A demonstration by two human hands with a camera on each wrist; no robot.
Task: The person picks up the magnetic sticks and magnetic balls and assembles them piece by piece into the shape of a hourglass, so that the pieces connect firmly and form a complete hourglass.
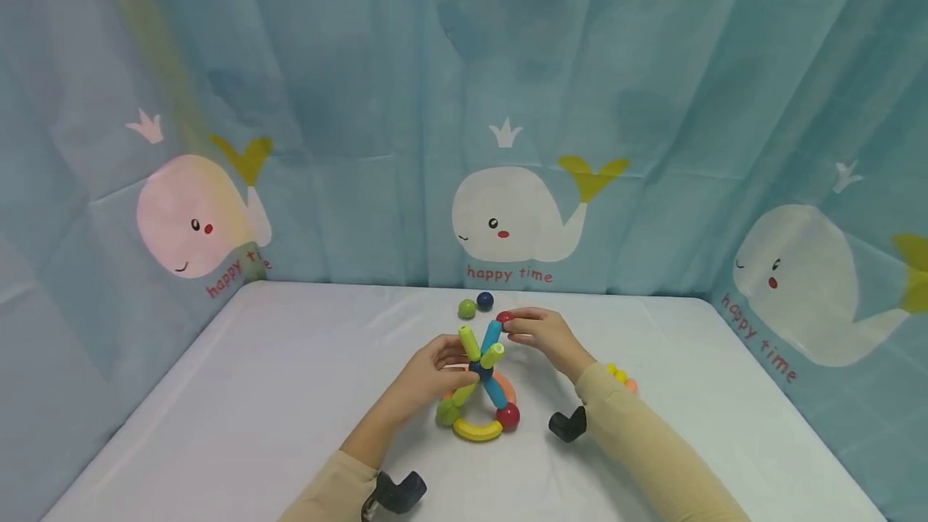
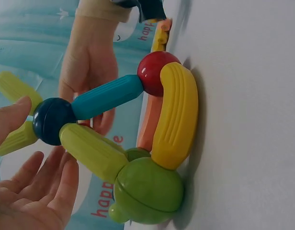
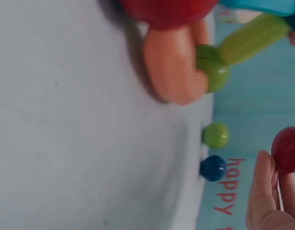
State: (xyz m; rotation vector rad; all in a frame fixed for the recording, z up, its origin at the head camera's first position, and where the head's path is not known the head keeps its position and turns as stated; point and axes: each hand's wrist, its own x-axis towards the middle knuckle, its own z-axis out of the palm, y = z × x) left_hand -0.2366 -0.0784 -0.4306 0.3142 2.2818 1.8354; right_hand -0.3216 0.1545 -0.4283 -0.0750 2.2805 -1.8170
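Observation:
A toy of magnetic sticks and balls stands on the table. Its base joins a yellow curved stick (image 1: 477, 430), an orange curved stick (image 3: 171, 64), a red base ball (image 1: 508, 416) and a green ball (image 2: 150, 189). Lime and blue legs rise to a dark blue ball (image 2: 54, 121), from which two lime sticks (image 1: 470, 342) and a blue stick (image 1: 491, 335) point upward. My left hand (image 1: 428, 381) holds the toy around the dark blue ball, thumb in front. With its fingertips my right hand (image 1: 545, 337) pinches a red ball (image 3: 287, 149) at the blue stick's top.
Behind the toy lie a loose green ball (image 1: 467, 309) and a loose dark blue ball (image 1: 485, 301). Yellow and orange pieces (image 1: 618, 374) lie partly hidden behind the right forearm. A blue whale-print curtain (image 1: 362, 224) surrounds the white table (image 1: 254, 393). Black mounts sit on both wrists.

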